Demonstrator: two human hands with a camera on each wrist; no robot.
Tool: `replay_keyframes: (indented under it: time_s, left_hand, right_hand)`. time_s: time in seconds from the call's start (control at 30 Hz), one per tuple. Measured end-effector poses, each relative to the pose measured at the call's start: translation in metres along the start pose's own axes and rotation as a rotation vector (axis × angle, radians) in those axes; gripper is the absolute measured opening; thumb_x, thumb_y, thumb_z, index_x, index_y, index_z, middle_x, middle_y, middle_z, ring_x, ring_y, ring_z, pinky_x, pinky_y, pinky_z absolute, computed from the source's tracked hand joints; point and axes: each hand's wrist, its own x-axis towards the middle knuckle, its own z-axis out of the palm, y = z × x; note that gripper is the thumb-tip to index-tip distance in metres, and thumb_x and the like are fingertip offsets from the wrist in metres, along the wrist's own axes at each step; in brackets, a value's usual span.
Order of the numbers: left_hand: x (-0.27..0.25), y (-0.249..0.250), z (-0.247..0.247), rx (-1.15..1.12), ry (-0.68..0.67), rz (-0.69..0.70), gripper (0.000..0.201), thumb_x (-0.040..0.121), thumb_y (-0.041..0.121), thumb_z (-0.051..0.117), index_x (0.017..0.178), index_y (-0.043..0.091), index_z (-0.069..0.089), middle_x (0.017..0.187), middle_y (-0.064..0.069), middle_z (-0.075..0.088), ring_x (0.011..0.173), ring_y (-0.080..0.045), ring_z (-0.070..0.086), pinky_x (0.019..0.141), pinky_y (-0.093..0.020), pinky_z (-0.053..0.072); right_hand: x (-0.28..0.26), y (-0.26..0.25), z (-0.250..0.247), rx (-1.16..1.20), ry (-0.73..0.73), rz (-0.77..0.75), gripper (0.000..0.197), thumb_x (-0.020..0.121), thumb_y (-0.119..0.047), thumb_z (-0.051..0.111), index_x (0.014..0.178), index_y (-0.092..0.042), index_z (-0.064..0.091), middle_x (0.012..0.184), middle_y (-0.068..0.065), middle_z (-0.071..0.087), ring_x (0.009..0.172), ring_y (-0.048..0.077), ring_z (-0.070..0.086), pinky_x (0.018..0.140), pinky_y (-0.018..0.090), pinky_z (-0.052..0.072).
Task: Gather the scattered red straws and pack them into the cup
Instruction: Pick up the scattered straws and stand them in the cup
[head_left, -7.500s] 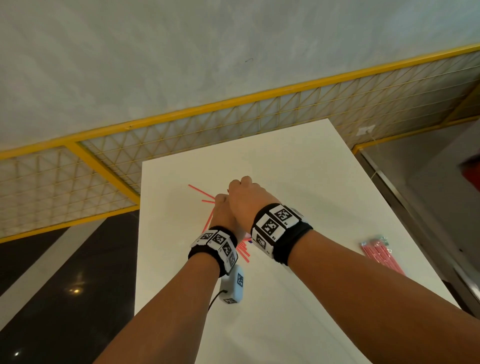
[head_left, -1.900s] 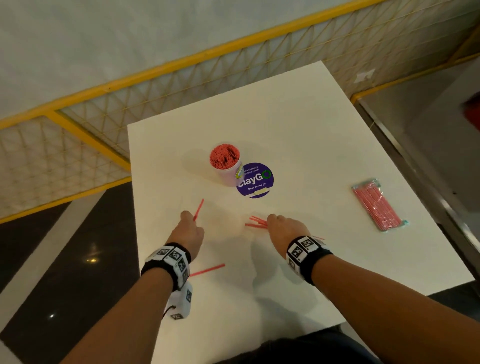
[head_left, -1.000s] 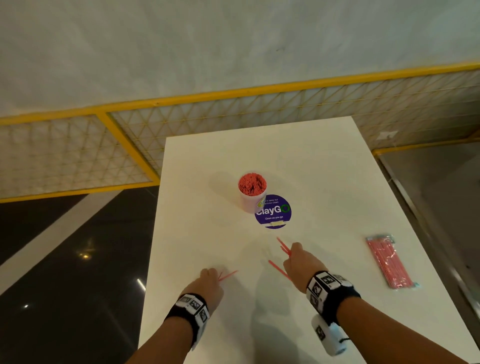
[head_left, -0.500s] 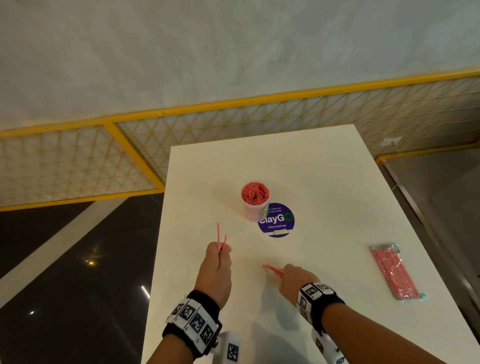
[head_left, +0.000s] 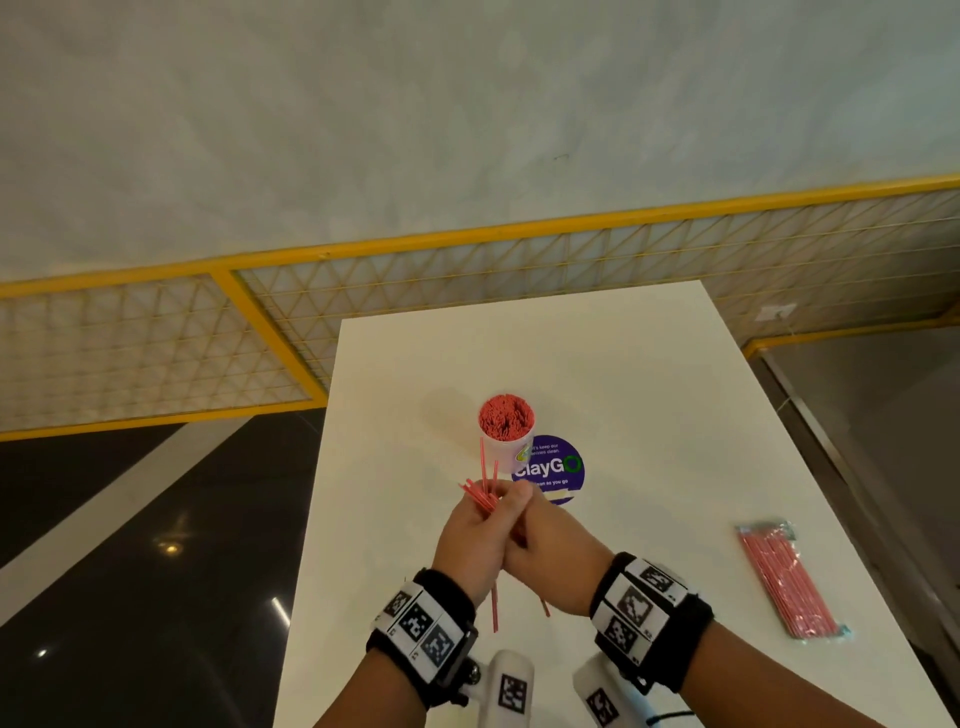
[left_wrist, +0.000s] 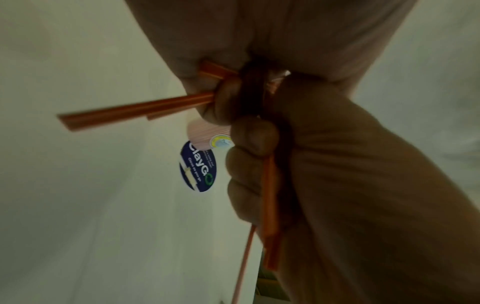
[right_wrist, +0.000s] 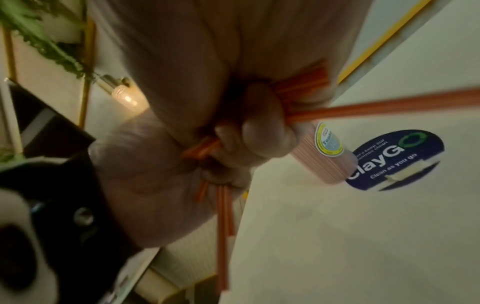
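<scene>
Loose red straws (head_left: 487, 499): small bundle, clamped between both hands above the table (head_left: 649, 395); ends fan out past the fingers and hang below the palms. Left hand (head_left: 470, 540) curled round the bundle; right hand (head_left: 556, 558) pressed against it, fingers also closed on the straws. Cup (head_left: 506, 434), packed full of red straws, stands just beyond the hands, touching a round purple sticker (head_left: 558, 470). Wrapped straw pack (head_left: 789, 584) lies well to the right of the right hand.
</scene>
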Motion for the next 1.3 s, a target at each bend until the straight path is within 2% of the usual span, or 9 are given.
replay_keyframes:
  time_s: [0.17, 0.33, 0.5, 0.67, 0.8, 0.93, 1.07, 1.2, 1.3]
  left_hand:
    - [0.000, 0.004, 0.004, 0.089, -0.001, -0.072, 0.016, 0.101, 0.024, 0.058, 0.091, 0.012, 0.060, 0.070, 0.000, 0.060, 0.051, -0.010, 0.050, 0.050, -0.021, 0.041]
    - [-0.006, 0.000, -0.003, 0.151, -0.127, -0.075, 0.022, 0.103, 0.030, 0.056, 0.098, 0.008, 0.055, 0.072, -0.003, 0.051, 0.054, -0.013, 0.040, 0.051, -0.024, 0.036]
    - [-0.010, 0.004, -0.004, 0.212, -0.188, -0.019, 0.019, 0.103, 0.029, 0.059, 0.094, 0.014, 0.053, 0.065, 0.004, 0.044, 0.054, -0.010, 0.036, 0.053, -0.022, 0.035]
    - [-0.006, 0.014, -0.004, 0.302, -0.209, 0.125, 0.013, 0.102, 0.015, 0.060, 0.097, 0.005, 0.054, 0.064, 0.012, 0.053, 0.053, 0.001, 0.047, 0.056, -0.012, 0.040]
    - [-0.004, 0.030, 0.001, 0.299, -0.205, 0.123, 0.007, 0.103, 0.012, 0.056, 0.100, 0.019, 0.055, 0.072, 0.006, 0.061, 0.060, -0.003, 0.057, 0.062, -0.018, 0.047]
    - [0.002, 0.048, 0.003, 0.296, -0.165, 0.143, 0.014, 0.104, 0.008, 0.047, 0.111, 0.021, 0.051, 0.076, -0.003, 0.061, 0.060, -0.007, 0.059, 0.062, -0.025, 0.052]
    - [0.011, 0.058, 0.004, 0.334, -0.071, 0.167, 0.013, 0.106, 0.010, 0.043, 0.113, 0.020, 0.050, 0.078, -0.004, 0.058, 0.059, -0.013, 0.055, 0.056, -0.027, 0.050]
    - [0.018, 0.064, 0.010, 0.318, 0.058, 0.236, 0.013, 0.104, 0.011, 0.043, 0.111, 0.019, 0.052, 0.085, 0.001, 0.058, 0.065, -0.013, 0.051, 0.065, -0.026, 0.045]
    - [0.019, 0.073, 0.014, 0.220, 0.172, 0.295, 0.013, 0.104, 0.011, 0.044, 0.110, 0.020, 0.051, 0.092, 0.001, 0.060, 0.077, -0.016, 0.052, 0.073, -0.029, 0.042]
  right_hand:
    - [0.005, -0.004, -0.018, 0.108, -0.068, 0.349, 0.062, 0.080, -0.015, 0.071, 0.128, -0.010, 0.033, 0.081, 0.005, 0.063, 0.050, 0.006, 0.055, 0.044, 0.023, 0.047]
    - [0.009, 0.002, -0.025, 0.311, -0.196, 0.534, 0.070, 0.066, -0.013, 0.070, 0.127, -0.015, 0.036, 0.071, 0.010, 0.051, 0.050, 0.015, 0.043, 0.045, 0.025, 0.035]
    - [0.009, 0.004, -0.032, 0.476, -0.288, 0.531, 0.079, 0.070, -0.003, 0.064, 0.139, -0.019, 0.028, 0.059, 0.002, 0.042, 0.047, 0.013, 0.033, 0.046, 0.022, 0.027]
    - [0.008, -0.001, -0.033, 0.587, -0.301, 0.483, 0.092, 0.069, 0.005, 0.059, 0.148, -0.023, 0.021, 0.059, -0.001, 0.044, 0.048, 0.010, 0.036, 0.046, 0.020, 0.029]
    - [0.009, -0.008, -0.033, 0.620, -0.229, 0.422, 0.110, 0.060, 0.007, 0.060, 0.155, -0.027, 0.018, 0.064, 0.007, 0.049, 0.049, 0.015, 0.042, 0.046, 0.023, 0.036]
    - [0.010, -0.013, -0.036, 0.715, -0.140, 0.351, 0.115, 0.073, 0.011, 0.057, 0.161, -0.036, 0.000, 0.080, 0.012, 0.056, 0.053, 0.017, 0.050, 0.052, 0.030, 0.044]
    - [0.010, -0.022, -0.035, 0.882, -0.110, 0.284, 0.102, 0.072, 0.011, 0.055, 0.155, -0.036, 0.020, 0.095, 0.018, 0.054, 0.062, 0.019, 0.053, 0.054, 0.032, 0.044]
    - [0.009, -0.026, -0.034, 0.986, -0.096, 0.348, 0.068, 0.082, 0.008, 0.055, 0.146, -0.011, 0.040, 0.086, 0.017, 0.059, 0.063, 0.023, 0.057, 0.056, 0.033, 0.047]
    - [0.003, -0.034, -0.038, 0.931, -0.167, 0.425, 0.025, 0.090, -0.005, 0.059, 0.114, -0.003, 0.059, 0.087, 0.012, 0.063, 0.064, 0.026, 0.059, 0.050, 0.029, 0.043]
